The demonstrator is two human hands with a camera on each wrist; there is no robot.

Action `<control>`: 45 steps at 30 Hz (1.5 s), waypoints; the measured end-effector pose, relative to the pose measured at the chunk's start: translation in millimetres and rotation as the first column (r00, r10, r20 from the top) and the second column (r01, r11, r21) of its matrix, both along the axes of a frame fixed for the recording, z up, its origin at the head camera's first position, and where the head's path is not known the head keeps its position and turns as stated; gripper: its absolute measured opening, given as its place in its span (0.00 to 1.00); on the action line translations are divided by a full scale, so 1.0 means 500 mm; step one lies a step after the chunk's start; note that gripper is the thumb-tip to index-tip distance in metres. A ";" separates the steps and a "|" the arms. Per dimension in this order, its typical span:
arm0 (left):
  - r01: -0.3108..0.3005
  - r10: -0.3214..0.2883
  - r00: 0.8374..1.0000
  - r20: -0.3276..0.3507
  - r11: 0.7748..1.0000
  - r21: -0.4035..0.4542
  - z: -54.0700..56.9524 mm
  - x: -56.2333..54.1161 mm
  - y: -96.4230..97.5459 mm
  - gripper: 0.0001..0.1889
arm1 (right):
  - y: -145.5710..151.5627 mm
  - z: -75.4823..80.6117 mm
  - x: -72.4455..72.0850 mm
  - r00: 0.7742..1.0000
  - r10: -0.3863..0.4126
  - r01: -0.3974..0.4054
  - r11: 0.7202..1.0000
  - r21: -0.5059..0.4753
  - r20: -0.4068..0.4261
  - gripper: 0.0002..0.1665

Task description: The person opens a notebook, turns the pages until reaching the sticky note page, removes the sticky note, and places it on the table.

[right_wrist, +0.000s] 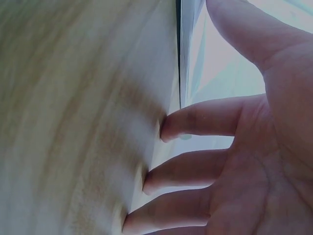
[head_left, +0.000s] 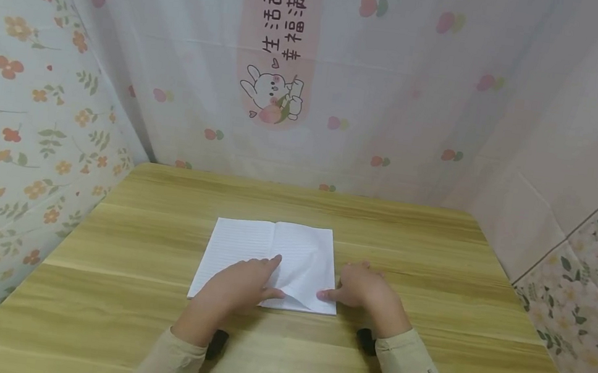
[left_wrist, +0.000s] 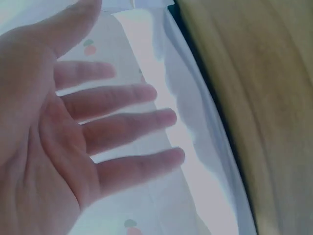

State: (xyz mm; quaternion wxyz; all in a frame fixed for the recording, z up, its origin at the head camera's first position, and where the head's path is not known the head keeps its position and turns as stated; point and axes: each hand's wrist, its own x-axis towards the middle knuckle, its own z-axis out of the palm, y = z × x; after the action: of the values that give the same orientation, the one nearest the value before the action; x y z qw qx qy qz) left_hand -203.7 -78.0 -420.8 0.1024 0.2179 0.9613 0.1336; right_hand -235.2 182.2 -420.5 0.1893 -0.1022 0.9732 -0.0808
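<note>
An open notebook [head_left: 239, 238] with white lined pages lies on the wooden table. Its right page [head_left: 308, 271] bulges and curls up along the lower edge. Over the lower middle of the notebook is my left hand [head_left: 242, 282], its thumb beside the raised page edge; the left wrist view shows the fingers straight and spread, with nothing in the palm. At the notebook's right edge, my right hand [head_left: 367, 288] has its thumb on the lower right corner. Its other fingertips [right_wrist: 168, 129] rest on the table, slightly bent. Whether the left fingertips touch paper is unclear.
The wooden table [head_left: 426, 246] extends around the notebook on all sides. Patterned curtains [head_left: 410, 100] hang behind it, and a floral curtain [head_left: 7, 144] stands on the left. Black wrist devices [head_left: 217, 344] sit under both forearms.
</note>
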 end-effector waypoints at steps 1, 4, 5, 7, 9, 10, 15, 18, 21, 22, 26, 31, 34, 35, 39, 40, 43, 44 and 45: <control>0.014 -0.014 1.000 -0.019 1.000 0.002 0.002 0.001 -0.001 0.38 | 0.000 0.000 0.000 1.000 0.001 -0.001 1.000 -0.001 0.000 0.33; 0.057 -0.057 0.992 -0.109 0.998 -0.009 0.008 0.005 -0.002 0.34 | 0.000 0.001 0.000 1.000 0.010 -0.010 1.000 0.000 -0.001 0.31; 0.069 -0.071 0.987 -0.147 0.997 -0.016 0.010 0.006 -0.002 0.34 | 0.000 0.002 0.000 1.000 0.013 -0.013 1.000 -0.001 -0.002 0.31; 0.085 -0.090 0.972 -0.216 0.996 -0.030 0.013 0.008 -0.002 0.38 | 0.000 0.003 0.000 1.000 0.017 -0.017 1.000 -0.003 0.000 0.30; 0.091 -0.100 0.955 -0.281 0.995 -0.044 0.013 0.008 0.000 0.43 | 0.001 0.004 0.000 1.000 0.017 -0.017 1.000 -0.008 0.004 0.30; 0.090 -0.101 0.944 -0.313 0.995 -0.050 0.014 0.008 0.001 0.45 | 0.001 0.004 0.000 1.000 0.015 -0.015 1.000 -0.011 0.006 0.30; 0.062 -0.102 0.837 -0.538 0.994 -0.091 0.014 0.005 0.003 0.50 | 0.002 0.003 -0.001 1.000 -0.002 0.003 1.000 -0.025 0.016 0.30; -0.015 -0.096 0.751 -0.653 0.987 -0.161 0.016 0.006 -0.001 0.51 | 0.000 0.002 -0.002 1.000 -0.012 0.013 1.000 -0.028 0.021 0.30; -0.096 -0.088 0.754 -0.651 0.966 -0.242 0.016 0.011 -0.008 0.42 | -0.001 0.003 -0.003 1.000 -0.009 0.010 1.000 -0.027 0.027 0.31; -0.112 -0.080 0.776 -0.625 0.959 -0.261 0.014 0.014 -0.009 0.36 | -0.001 0.003 -0.002 1.000 -0.009 0.010 1.000 -0.028 0.029 0.31; -0.099 -0.026 0.911 -0.411 0.955 -0.279 0.003 0.022 -0.012 0.18 | 0.000 0.004 -0.002 0.999 -0.001 0.002 1.000 -0.029 0.032 0.32; -0.055 0.019 0.984 -0.176 0.978 -0.200 -0.008 0.024 -0.007 0.18 | 0.002 0.005 -0.002 1.000 0.000 0.001 1.000 -0.028 0.028 0.33; -0.036 0.015 0.993 -0.120 0.985 -0.171 -0.013 0.020 -0.004 0.23 | 0.003 0.004 -0.001 1.000 -0.004 0.004 1.000 -0.029 0.027 0.33; -0.027 0.012 0.995 -0.095 0.986 -0.162 -0.015 0.018 -0.003 0.25 | 0.003 0.003 -0.002 1.000 -0.005 0.005 1.000 -0.028 0.027 0.33; 0.004 -0.003 1.000 0.006 0.993 -0.116 -0.021 0.010 -0.001 0.31 | 0.003 0.002 -0.003 1.000 -0.011 0.012 1.000 -0.023 0.027 0.32; 0.004 0.000 1.000 0.030 0.995 -0.103 -0.024 0.008 -0.001 0.32 | 0.003 0.002 -0.003 1.000 -0.014 0.015 1.000 -0.024 0.027 0.32; -0.010 0.016 0.998 0.068 0.996 -0.085 -0.029 0.002 0.001 0.33 | 0.001 0.004 -0.002 0.999 -0.022 0.022 1.000 -0.020 0.027 0.33; -0.017 0.023 0.997 0.077 0.997 -0.080 -0.030 0.001 0.002 0.33 | 0.001 0.005 -0.002 0.999 -0.023 0.023 1.000 -0.018 0.027 0.33; -0.022 0.029 0.996 0.088 0.997 -0.079 -0.030 0.000 0.003 0.34 | 0.000 0.006 -0.001 0.999 -0.023 0.023 1.000 -0.016 0.026 0.33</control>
State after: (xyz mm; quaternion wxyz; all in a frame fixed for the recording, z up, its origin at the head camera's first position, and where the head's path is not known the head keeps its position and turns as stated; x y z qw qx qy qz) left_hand -203.6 -76.4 -435.7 0.1521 0.1950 0.9630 0.1067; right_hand -235.6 182.3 -417.2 0.2001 -0.0915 0.9711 -0.0922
